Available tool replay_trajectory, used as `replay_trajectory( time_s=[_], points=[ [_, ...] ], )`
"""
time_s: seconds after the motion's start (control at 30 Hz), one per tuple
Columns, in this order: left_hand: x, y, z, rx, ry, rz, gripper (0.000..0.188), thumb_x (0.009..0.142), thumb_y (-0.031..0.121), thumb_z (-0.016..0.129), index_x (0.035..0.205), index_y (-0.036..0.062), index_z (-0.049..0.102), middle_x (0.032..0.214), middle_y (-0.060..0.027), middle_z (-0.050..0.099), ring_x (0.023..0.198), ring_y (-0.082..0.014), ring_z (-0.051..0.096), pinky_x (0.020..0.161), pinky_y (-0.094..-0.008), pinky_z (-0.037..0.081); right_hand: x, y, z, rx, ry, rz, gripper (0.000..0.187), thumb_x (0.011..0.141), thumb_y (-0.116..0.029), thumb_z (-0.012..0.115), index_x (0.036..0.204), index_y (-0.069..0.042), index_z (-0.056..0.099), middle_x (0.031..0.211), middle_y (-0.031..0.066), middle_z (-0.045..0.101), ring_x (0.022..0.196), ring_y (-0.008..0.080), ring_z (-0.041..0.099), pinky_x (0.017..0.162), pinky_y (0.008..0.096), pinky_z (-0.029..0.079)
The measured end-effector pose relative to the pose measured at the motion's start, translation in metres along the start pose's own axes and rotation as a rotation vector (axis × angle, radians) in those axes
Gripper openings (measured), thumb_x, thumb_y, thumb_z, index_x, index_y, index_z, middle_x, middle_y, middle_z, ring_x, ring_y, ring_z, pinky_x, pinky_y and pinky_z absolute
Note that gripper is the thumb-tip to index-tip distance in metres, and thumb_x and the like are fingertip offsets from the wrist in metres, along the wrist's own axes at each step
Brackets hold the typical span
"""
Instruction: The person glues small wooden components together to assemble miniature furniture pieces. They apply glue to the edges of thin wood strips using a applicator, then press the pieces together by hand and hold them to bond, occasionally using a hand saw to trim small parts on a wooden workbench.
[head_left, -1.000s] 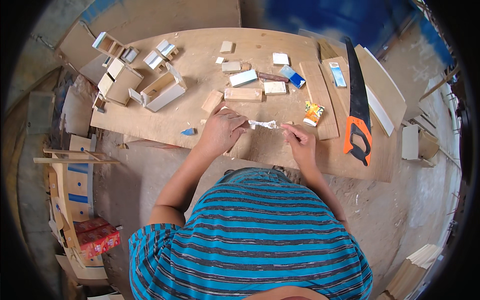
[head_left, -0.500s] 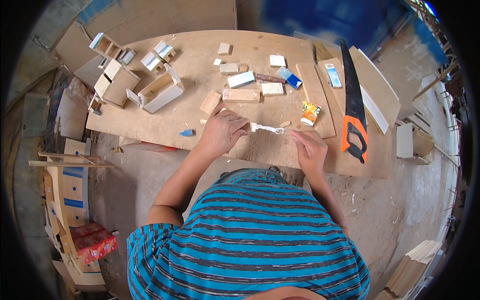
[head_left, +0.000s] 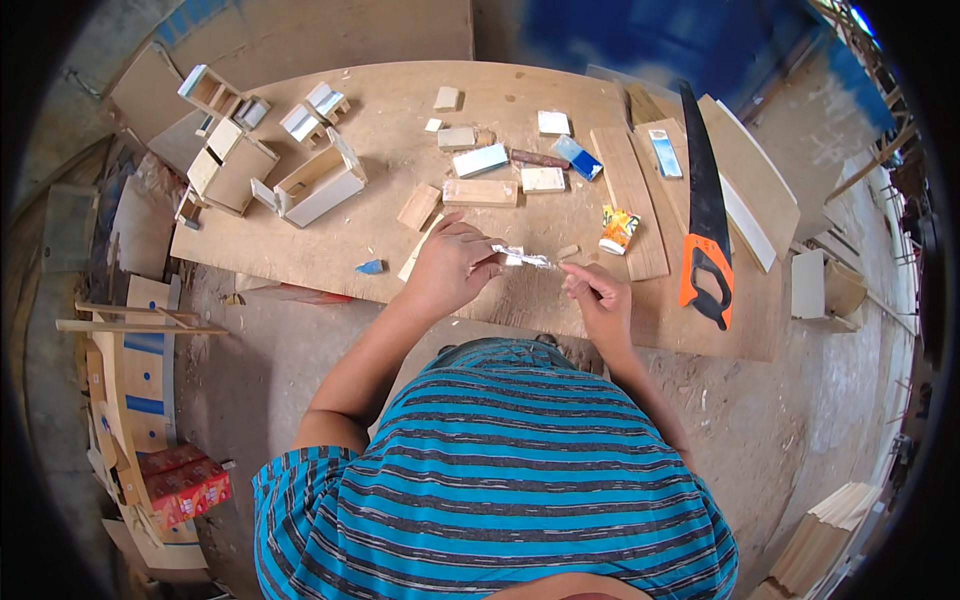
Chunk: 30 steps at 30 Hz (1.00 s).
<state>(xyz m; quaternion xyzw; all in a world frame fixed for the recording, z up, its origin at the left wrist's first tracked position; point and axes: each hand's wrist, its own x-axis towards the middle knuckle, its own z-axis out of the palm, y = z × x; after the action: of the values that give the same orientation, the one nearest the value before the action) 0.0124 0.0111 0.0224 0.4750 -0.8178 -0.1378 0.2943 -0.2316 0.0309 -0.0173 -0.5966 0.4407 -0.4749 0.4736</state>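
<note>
My left hand [head_left: 447,268] is closed on a narrow wooden strip whose exposed end [head_left: 522,257] is coated in something white and wet-looking. It hovers over the near edge of the wooden tabletop. A pale length of wood [head_left: 412,258] shows beyond the knuckles; whether it belongs to the same strip is hidden. Close to the white end, my right hand [head_left: 602,300] has thumb and fingers pinched together on something too small to make out. A yellow-orange paper cup [head_left: 619,230] stands right of both hands. Wooden blocks, including a long one [head_left: 480,193], lie just beyond them.
An orange-handled handsaw [head_left: 708,255] lies on the right, beside a long plank [head_left: 630,200]. Small box-like wooden models [head_left: 318,188] occupy the left side. A blue-and-white block [head_left: 577,158] rests near a brown stick [head_left: 540,158]. A blue scrap [head_left: 371,267] sits near the front edge.
My right hand has moved left and slightly down, and its fingers are more curled. My left hand has turned a little, and the pale wood beyond it shows more.
</note>
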Motion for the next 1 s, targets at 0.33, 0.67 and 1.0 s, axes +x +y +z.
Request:
replay_trajectory(
  time_s=[0.33, 0.67, 1.0],
  points=[
    [0.000, 0.003, -0.001, -0.060, 0.040, -0.008, 0.024, 0.068, 0.015, 0.073, 0.091, 0.0080, 0.070, 0.080, -0.0058, 0.068, 0.083, -0.0233, 0.063, 0.098, -0.0440, 0.040, 0.000, -0.012, -0.015, -0.404, 0.074, -0.334, 0.021, 0.081, 0.003, 0.061, 0.098, -0.005, 0.070, 0.072, 0.0087, 0.062, 0.069, 0.0210, 0.059, 0.062, 0.0295, 0.046],
    [0.007, 0.010, -0.006, 0.148, 0.099, 0.120, 0.025, 0.065, 0.013, 0.073, 0.089, 0.0067, 0.070, 0.083, -0.0046, 0.069, 0.083, -0.0221, 0.064, 0.095, -0.0428, 0.043, 0.001, -0.023, -0.026, -0.448, 0.071, -0.204, 0.013, 0.083, -0.002, 0.058, 0.091, -0.001, 0.068, 0.062, 0.0065, 0.050, 0.058, 0.0137, 0.048, 0.054, 0.0253, 0.037],
    [0.004, 0.008, -0.004, 0.126, 0.074, 0.092, 0.025, 0.065, 0.014, 0.074, 0.090, 0.0067, 0.071, 0.084, -0.0051, 0.069, 0.085, -0.0228, 0.063, 0.097, -0.0448, 0.042, 0.000, -0.007, -0.034, -0.143, 0.041, 0.117, 0.016, 0.087, -0.005, 0.058, 0.095, 0.004, 0.066, 0.073, -0.0022, 0.057, 0.063, 0.0038, 0.048, 0.057, 0.0196, 0.038]
  ],
)
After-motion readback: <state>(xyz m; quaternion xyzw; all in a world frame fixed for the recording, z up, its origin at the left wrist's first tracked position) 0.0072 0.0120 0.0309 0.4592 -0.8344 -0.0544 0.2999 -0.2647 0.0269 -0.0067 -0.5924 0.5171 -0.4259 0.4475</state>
